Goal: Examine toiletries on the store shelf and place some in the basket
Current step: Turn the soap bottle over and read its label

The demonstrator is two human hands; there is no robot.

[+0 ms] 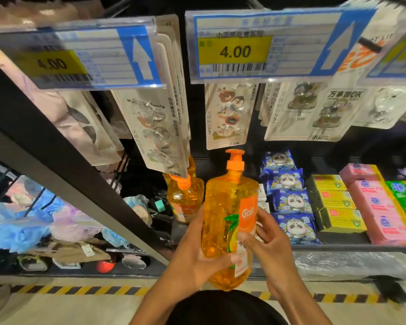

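Both forearms rise before the front edge of the shelf (333, 261) — left hand (197, 254) cups the orange pump bottle (227, 207), fingers curled round; right hand (271, 245) grips its labelled side.

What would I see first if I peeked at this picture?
The big orange pump bottle right in the middle, held up in front of the shelf by the left hand and the right hand. Above it hangs a yellow price tag reading 4.00. To the right of the bottle, blue panda packs sit in a row on the shelf.
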